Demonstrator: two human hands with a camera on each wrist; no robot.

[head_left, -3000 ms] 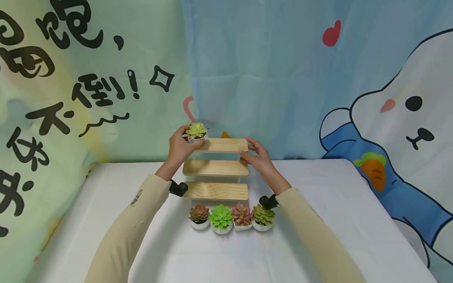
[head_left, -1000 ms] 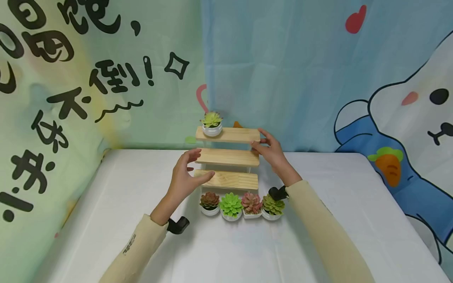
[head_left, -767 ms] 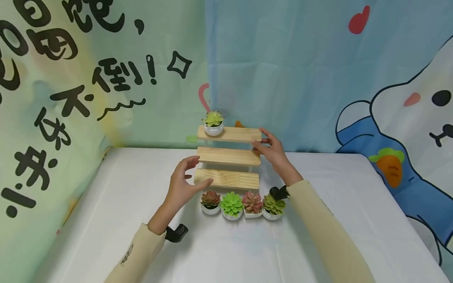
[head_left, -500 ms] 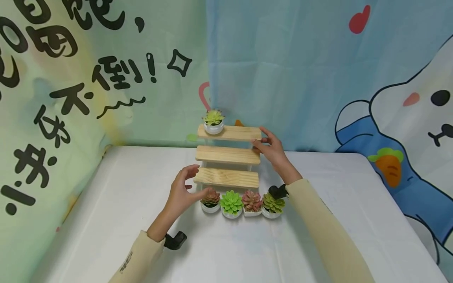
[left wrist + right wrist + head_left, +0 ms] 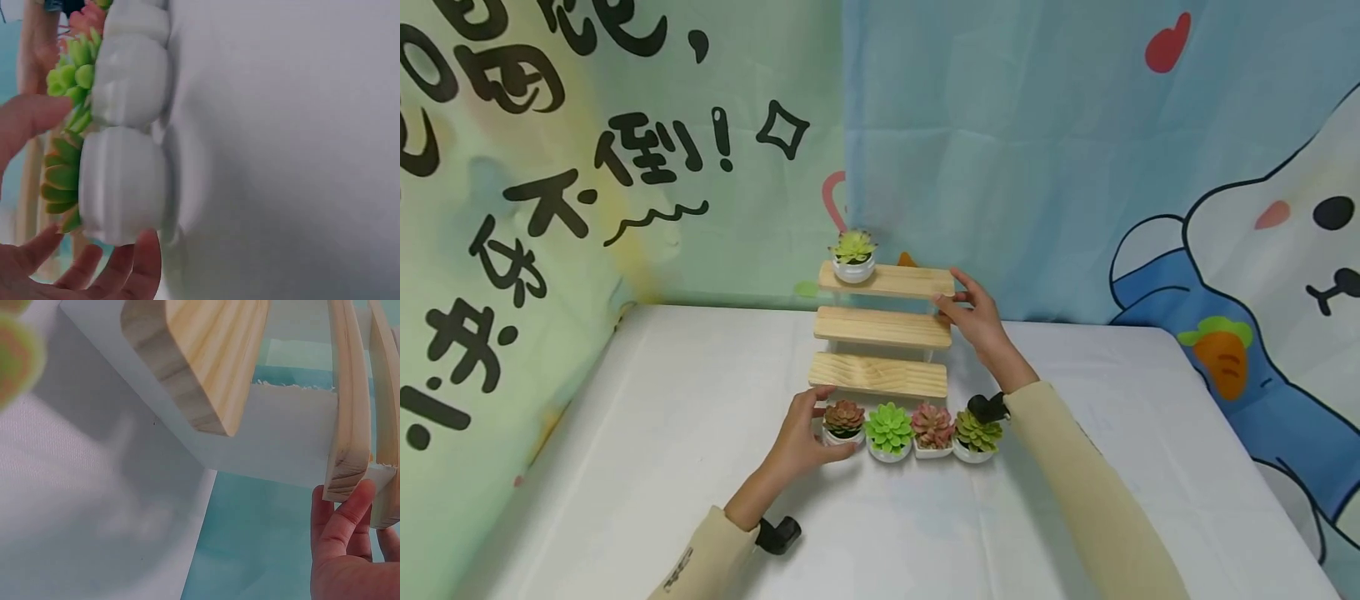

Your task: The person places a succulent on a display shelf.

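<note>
My left hand is at a reddish-brown succulent in a round white pot. In the left wrist view its fingertips touch the pot on one side, while the thumb stands apart on the other. My right hand holds the right end of a three-tier wooden shelf, near the top board. Close up, its thumb and fingers lie at the board ends. A yellow-green succulent in a white pot stands on the top board's left end.
Right of the brown succulent, in a row before the shelf, stand a bright green succulent, a pink one and an olive-green one. White cloth covers the table. A printed curtain hangs behind.
The yellow-green succulent, held by my left hand earlier, now stands on the top board. My left hand has let go and come down to the brown succulent. My right hand stays on the shelf.
</note>
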